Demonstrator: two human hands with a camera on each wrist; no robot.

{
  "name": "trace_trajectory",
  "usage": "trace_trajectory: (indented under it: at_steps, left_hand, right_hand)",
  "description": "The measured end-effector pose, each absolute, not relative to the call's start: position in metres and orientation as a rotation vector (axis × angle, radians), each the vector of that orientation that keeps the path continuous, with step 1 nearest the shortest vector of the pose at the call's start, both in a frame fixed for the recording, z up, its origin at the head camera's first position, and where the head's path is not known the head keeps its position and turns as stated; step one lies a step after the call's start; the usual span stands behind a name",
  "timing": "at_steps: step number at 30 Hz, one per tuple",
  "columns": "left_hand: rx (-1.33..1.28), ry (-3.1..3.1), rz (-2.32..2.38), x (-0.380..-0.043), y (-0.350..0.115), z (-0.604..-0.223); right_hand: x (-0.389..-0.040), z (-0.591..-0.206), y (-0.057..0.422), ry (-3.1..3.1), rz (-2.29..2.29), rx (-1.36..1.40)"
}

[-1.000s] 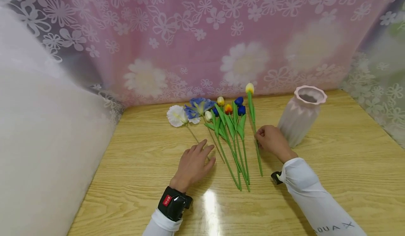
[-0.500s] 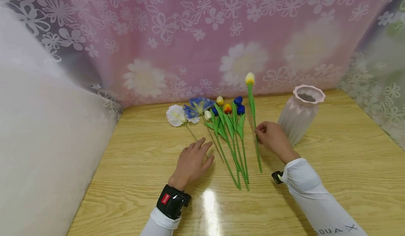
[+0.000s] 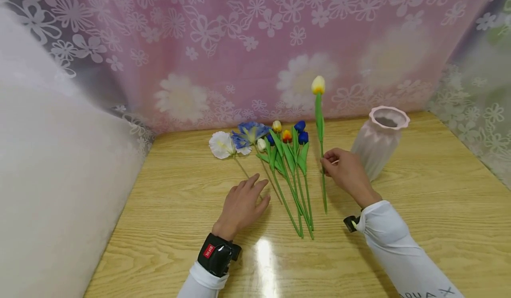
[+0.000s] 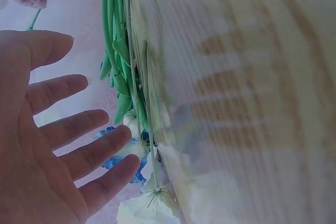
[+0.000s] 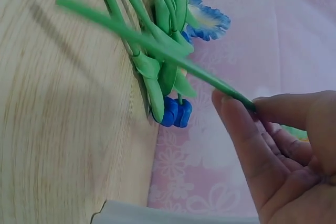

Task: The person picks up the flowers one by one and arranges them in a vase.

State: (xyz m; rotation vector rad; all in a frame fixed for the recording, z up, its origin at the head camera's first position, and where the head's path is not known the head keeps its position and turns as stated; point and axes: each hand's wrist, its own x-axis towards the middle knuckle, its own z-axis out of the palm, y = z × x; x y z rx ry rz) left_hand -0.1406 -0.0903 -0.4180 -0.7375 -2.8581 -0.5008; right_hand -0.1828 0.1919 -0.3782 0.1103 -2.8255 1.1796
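Over the shiny wood-grain counter (image 3: 171, 227) in front of me, backed by pink floral cloth (image 3: 247, 63), the right hand (image 3: 348, 174) pinches a white-and-yellow tulip (image 3: 318, 86) by its stem (image 5: 157, 52) near the pale vase (image 3: 375, 151), while the left hand (image 3: 241, 207) hovers spread beside the flowers (image 3: 289, 158) lying there.

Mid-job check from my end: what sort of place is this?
Probably a small indoor tabletop workspace, screened off: a wood-grain table, a flower-patterned pink sheet hanging behind it, and a pale pink vase on it near loose flowers.
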Motion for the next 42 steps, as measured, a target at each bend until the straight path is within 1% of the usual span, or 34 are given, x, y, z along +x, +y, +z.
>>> trace_trajectory:
  at_steps: [21,35,42]
  left_hand:
    - [-0.742,-2.853,-0.489,-0.141,-0.090,-0.419]
    - [-0.773,-2.865,-0.472,-0.143,-0.081,-0.411]
    - [-0.793,-2.865,-0.469,-0.146,-0.074,-0.405]
  right_hand:
    - [-0.173,-0.367,0.190,-2.636,1.180,0.140]
    - [-0.166,-0.348,0.195,-2.516,1.205,0.243]
    - [-0.163,-0.335,0.199,-2.475,1.194,0.230]
